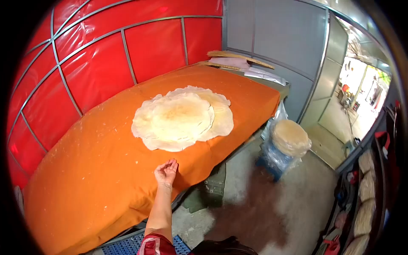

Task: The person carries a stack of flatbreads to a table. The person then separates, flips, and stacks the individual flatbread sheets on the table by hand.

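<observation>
My left hand (166, 172) is over the near edge of the orange cloth (97, 170) that covers a long table. Its fingers are loosely bent and apart, and I see nothing in them. Just beyond the fingertips lies a spread of thin, round, pale flatbreads (174, 117). They overlap in layers, with uneven, wavy edges, and one sticks out on the right. A small gap separates the hand from them. My right hand is out of view.
Right of the table, a stack of round flatbreads (290, 137) sits on a plastic-wrapped blue stool (274, 163). Straw-coloured mats (240, 57) lie at the table's far end. Packed shelves (365, 195) line the right side, near an open doorway (361, 93). A red sheet wall (153, 46) borders the table.
</observation>
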Action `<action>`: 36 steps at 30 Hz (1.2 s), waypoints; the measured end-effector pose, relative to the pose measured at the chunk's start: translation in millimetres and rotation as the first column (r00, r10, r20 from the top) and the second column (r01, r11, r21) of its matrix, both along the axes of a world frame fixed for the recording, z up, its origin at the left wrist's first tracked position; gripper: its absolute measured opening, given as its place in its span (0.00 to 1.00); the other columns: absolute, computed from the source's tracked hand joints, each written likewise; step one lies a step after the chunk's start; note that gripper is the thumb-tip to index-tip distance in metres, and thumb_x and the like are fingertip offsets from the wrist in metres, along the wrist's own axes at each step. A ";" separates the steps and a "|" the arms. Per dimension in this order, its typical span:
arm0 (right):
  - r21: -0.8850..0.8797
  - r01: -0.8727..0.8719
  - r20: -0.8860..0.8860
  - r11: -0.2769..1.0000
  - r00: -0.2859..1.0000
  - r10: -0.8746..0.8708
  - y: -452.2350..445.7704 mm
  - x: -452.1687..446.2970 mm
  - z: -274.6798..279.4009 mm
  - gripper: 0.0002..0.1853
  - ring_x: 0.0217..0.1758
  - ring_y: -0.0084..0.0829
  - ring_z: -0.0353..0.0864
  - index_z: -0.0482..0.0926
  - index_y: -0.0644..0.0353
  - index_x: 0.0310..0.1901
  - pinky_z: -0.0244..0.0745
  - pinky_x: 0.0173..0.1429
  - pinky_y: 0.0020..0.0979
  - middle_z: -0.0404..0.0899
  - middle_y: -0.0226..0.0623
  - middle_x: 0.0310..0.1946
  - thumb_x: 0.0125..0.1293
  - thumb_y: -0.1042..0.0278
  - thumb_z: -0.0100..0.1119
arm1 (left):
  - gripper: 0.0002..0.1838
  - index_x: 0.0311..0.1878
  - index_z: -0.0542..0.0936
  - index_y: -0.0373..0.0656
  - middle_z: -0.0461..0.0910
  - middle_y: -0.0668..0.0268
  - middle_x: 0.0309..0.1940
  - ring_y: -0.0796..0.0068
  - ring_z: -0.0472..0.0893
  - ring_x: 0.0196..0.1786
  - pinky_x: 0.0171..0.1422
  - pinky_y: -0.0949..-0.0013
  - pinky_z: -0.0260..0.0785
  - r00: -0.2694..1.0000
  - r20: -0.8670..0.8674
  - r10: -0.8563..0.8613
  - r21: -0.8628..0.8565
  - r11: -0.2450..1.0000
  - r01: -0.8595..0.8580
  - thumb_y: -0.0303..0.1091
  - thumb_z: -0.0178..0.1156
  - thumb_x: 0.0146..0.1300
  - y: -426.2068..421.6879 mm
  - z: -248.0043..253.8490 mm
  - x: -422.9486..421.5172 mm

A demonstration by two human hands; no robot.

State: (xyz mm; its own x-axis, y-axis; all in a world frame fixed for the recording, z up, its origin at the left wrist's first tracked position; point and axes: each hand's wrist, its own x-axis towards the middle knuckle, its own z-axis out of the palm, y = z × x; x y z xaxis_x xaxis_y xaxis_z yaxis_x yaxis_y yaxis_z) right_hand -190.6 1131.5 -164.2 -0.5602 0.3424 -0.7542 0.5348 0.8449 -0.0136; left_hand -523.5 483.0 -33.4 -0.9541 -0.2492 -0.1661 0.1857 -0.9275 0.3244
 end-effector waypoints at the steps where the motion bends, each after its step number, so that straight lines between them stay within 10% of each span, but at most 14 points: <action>1: 0.026 -0.021 0.000 0.999 1.000 0.021 16.6 -30.9 5.0 0.22 0.41 0.41 0.72 0.74 0.61 0.39 0.66 0.44 0.34 0.74 0.46 0.36 0.45 0.55 0.57 | 0.10 0.27 0.72 0.32 0.74 0.52 0.32 0.54 0.71 0.42 0.52 0.56 0.61 0.999 -0.009 0.051 0.009 0.999 -0.050 0.28 0.50 0.39 6.9 0.2 -20.0; 7: 0.143 -0.371 -0.461 0.918 0.795 0.393 -24.7 -321.0 81.8 0.16 0.39 0.47 0.72 0.74 0.64 0.34 0.66 0.40 0.38 0.74 0.50 0.33 0.46 0.61 0.56 | 0.07 0.25 0.70 0.39 0.73 0.54 0.35 0.55 0.69 0.44 0.54 0.52 0.57 0.991 -0.074 0.109 0.012 0.994 -0.108 0.27 0.49 0.37 25.9 -1.0 -85.9; 11: -0.277 -0.475 -0.699 0.835 0.696 0.165 -117.7 -451.9 134.8 0.14 0.38 0.45 0.72 0.73 0.64 0.34 0.66 0.40 0.38 0.73 0.48 0.31 0.48 0.62 0.55 | 0.26 0.43 0.67 0.38 0.59 0.54 0.53 0.50 0.56 0.57 0.60 0.44 0.44 0.968 -0.092 0.232 0.219 0.953 -0.208 0.33 0.55 0.34 39.6 1.7 -119.5; 19: -0.390 -0.847 -0.529 0.361 0.527 0.665 -227.3 -589.6 170.9 0.16 0.43 0.35 0.73 0.72 0.59 0.43 0.67 0.45 0.28 0.75 0.38 0.38 0.52 0.64 0.55 | 0.41 0.53 0.62 0.46 0.60 0.62 0.54 0.59 0.56 0.59 0.63 0.50 0.44 0.869 -0.005 0.495 0.241 0.844 -0.479 0.46 0.66 0.31 40.6 23.0 -167.9; 21: -0.872 -0.381 -0.286 0.307 0.906 0.311 -253.7 -616.2 176.2 0.16 0.41 0.21 0.72 0.68 0.59 0.49 0.67 0.43 0.25 0.75 0.35 0.38 0.57 0.71 0.50 | 0.45 0.54 0.62 0.47 0.60 0.64 0.54 0.60 0.56 0.59 0.63 0.50 0.43 0.859 -0.259 0.442 0.197 0.895 -0.401 0.47 0.69 0.27 40.4 24.2 -176.8; 24: -0.804 -0.573 -0.397 0.162 0.718 0.571 -301.3 -639.6 161.5 0.25 0.43 0.22 0.71 0.56 0.57 0.57 0.66 0.45 0.24 0.73 0.37 0.41 0.58 0.74 0.48 | 0.49 0.56 0.60 0.48 0.60 0.64 0.55 0.61 0.55 0.60 0.63 0.49 0.42 0.825 -0.298 0.480 0.199 0.877 -0.438 0.47 0.71 0.23 34.5 62.6 -200.8; 27: -0.992 -0.022 0.027 0.122 0.921 0.389 -357.0 -648.9 169.2 0.39 0.50 0.33 0.68 0.33 0.60 0.60 0.61 0.54 0.32 0.69 0.47 0.44 0.56 0.72 0.51 | 0.45 0.53 0.62 0.43 0.60 0.58 0.53 0.57 0.56 0.57 0.63 0.52 0.43 0.821 -0.436 0.368 0.124 0.929 -0.350 0.45 0.70 0.26 26.5 95.4 -225.9; 29: -0.953 0.177 0.156 -0.247 0.982 0.102 -393.2 -664.2 157.3 0.33 0.48 0.39 0.69 0.44 0.62 0.59 0.61 0.55 0.38 0.67 0.49 0.46 0.56 0.70 0.51 | 0.42 0.51 0.63 0.39 0.60 0.55 0.52 0.54 0.57 0.55 0.63 0.54 0.44 0.806 -0.496 0.323 0.101 0.943 -0.316 0.42 0.69 0.28 23.6 101.3 -234.2; 31: -0.901 0.292 0.278 -0.321 0.956 0.092 -412.7 -696.6 139.4 0.19 0.51 0.43 0.67 0.58 0.56 0.54 0.60 0.55 0.41 0.63 0.51 0.50 0.60 0.69 0.42 | 0.35 0.52 0.63 0.40 0.65 0.53 0.49 0.55 0.56 0.59 0.65 0.50 0.36 0.860 -0.405 0.311 -0.164 0.900 -0.403 0.32 0.62 0.35 23.8 99.7 -229.0; 32: -0.814 0.347 0.295 -0.466 0.938 0.184 -415.5 -702.6 140.9 0.17 0.53 0.43 0.64 0.64 0.58 0.50 0.58 0.57 0.41 0.62 0.48 0.51 0.59 0.65 0.43 | 0.31 0.51 0.63 0.40 0.67 0.50 0.44 0.53 0.61 0.55 0.62 0.52 0.47 0.826 -0.451 0.338 -0.058 0.913 -0.405 0.23 0.54 0.35 22.7 81.3 -224.3; 35: -0.738 0.412 0.350 -0.535 0.911 0.218 -445.3 -728.4 172.4 0.16 0.52 0.41 0.64 0.64 0.59 0.50 0.59 0.56 0.39 0.64 0.45 0.49 0.59 0.66 0.43 | 0.23 0.51 0.63 0.42 0.67 0.56 0.45 0.59 0.68 0.48 0.47 0.58 0.66 0.804 0.202 0.559 -0.343 0.809 -0.477 0.36 0.53 0.52 46.4 61.5 -210.2; 36: -0.725 0.425 0.358 -0.542 0.905 0.230 -454.4 -738.4 183.0 0.16 0.51 0.40 0.64 0.63 0.59 0.49 0.59 0.55 0.38 0.64 0.44 0.48 0.59 0.66 0.43 | 0.24 0.52 0.63 0.43 0.68 0.61 0.45 0.64 0.68 0.49 0.50 0.59 0.65 0.835 -0.008 0.551 -0.167 0.822 -0.544 0.47 0.49 0.55 45.2 31.4 -201.4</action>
State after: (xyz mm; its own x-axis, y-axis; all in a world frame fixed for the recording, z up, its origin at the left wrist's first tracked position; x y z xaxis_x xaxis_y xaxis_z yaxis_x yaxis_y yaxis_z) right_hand -928.9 677.2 18.9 -0.3825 -0.9239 -0.0052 0.8425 -0.3465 -0.4125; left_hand -724.9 528.2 -1.9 -0.6467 -0.7541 -0.1149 0.6317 -0.6138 0.4735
